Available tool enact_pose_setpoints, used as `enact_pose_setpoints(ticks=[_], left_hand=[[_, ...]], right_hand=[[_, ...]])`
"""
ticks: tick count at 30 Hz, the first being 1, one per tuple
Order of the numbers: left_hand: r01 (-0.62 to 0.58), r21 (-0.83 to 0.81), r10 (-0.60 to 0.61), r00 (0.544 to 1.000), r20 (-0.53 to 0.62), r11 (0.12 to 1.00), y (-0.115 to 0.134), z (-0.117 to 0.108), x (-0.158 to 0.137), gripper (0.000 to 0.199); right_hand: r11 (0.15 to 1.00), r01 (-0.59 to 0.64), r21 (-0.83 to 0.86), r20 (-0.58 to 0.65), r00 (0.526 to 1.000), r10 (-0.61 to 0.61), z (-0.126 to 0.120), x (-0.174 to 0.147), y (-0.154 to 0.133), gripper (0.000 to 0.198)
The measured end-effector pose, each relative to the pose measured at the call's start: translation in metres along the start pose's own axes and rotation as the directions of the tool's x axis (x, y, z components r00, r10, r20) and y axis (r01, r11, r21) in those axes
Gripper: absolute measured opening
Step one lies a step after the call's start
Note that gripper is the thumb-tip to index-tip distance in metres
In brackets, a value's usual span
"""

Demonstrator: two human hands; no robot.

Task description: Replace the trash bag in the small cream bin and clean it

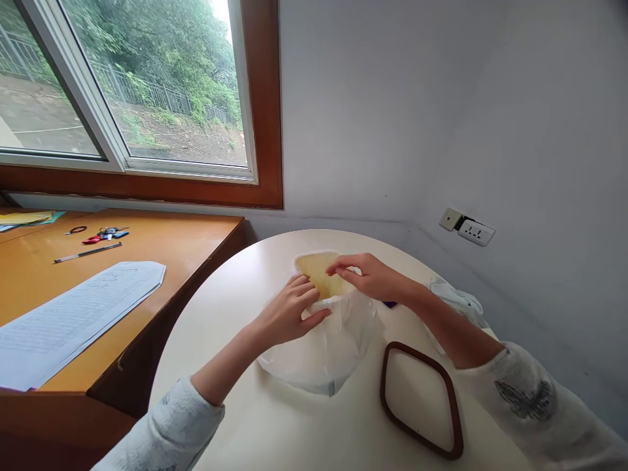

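Observation:
A bin (321, 268) with a yellowish inside stands upright on the round white table, and a thin white plastic bag (338, 333) hangs over its outside. My left hand (289, 311) is at the left and front of the mouth, its fingers on the rim and its thumb against the bag outside. Bent over the right side of the mouth, my right hand (370, 278) has its fingertips close together at the bag's edge; part of that edge is hidden behind it. A brown rounded-square ring (458, 418) lies flat to the right of the bin.
The round white table (210, 340) stands against the wall. Crumpled clear plastic (458, 301) lies at its right edge. On the wooden desk (196, 242) at left are papers (83, 320), a pen (88, 252) and keys (110, 233). Wall sockets (475, 231) are at right.

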State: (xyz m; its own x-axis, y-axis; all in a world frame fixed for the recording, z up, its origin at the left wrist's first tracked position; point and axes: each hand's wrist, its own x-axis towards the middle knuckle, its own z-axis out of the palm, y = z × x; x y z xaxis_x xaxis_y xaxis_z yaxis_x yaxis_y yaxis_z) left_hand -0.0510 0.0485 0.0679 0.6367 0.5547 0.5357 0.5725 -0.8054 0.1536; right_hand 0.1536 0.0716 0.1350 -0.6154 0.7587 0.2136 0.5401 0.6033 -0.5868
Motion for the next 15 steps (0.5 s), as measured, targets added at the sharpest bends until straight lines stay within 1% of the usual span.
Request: enact_pose_setpoints(ticks=[2,5,7,9,11,12,13,15], left_hand=[[-0.001,-0.025,0.000,1.000,-0.025,1.000,-0.004,0.002,0.000,0.024],[-0.025,-0.069,0.020,0.997,-0.080,0.997,-0.007,0.005,-0.001,0.017],[-0.020,-0.095,0.009,0.992,-0.123,0.995,-0.007,0.008,-0.003,0.015],[0.019,-0.126,-0.038,0.988,-0.151,0.992,-0.007,0.011,-0.006,0.015],[0.081,-0.172,-0.111,0.979,-0.173,0.982,-0.007,0.015,-0.010,0.017],[0.117,-0.208,-0.157,0.970,-0.187,0.971,-0.007,0.017,-0.013,0.024],[0.154,-0.254,-0.210,0.955,-0.209,0.955,-0.008,0.020,-0.016,0.038],[0.234,-0.377,-0.338,0.910,-0.241,0.896,-0.013,0.027,-0.023,0.077]], right_hand=[[1.000,0.002,0.004,-0.025,1.000,-0.002,0.004,-0.012,0.009,0.034],[0.999,-0.010,-0.037,0.004,1.000,0.011,0.017,-0.026,0.026,0.051],[0.999,-0.039,-0.033,-0.005,0.999,0.039,0.028,-0.033,0.036,0.059],[0.998,-0.061,0.022,-0.066,0.996,0.062,0.039,-0.036,0.042,0.065],[0.990,-0.060,0.131,-0.140,0.987,0.079,0.047,-0.039,0.046,0.077],[0.978,-0.055,0.201,-0.172,0.981,0.091,0.051,-0.040,0.048,0.085],[0.960,-0.051,0.277,-0.197,0.974,0.109,0.054,-0.041,0.050,0.093],[0.907,-0.054,0.419,-0.224,0.961,0.161,0.059,-0.043,0.058,0.107]])
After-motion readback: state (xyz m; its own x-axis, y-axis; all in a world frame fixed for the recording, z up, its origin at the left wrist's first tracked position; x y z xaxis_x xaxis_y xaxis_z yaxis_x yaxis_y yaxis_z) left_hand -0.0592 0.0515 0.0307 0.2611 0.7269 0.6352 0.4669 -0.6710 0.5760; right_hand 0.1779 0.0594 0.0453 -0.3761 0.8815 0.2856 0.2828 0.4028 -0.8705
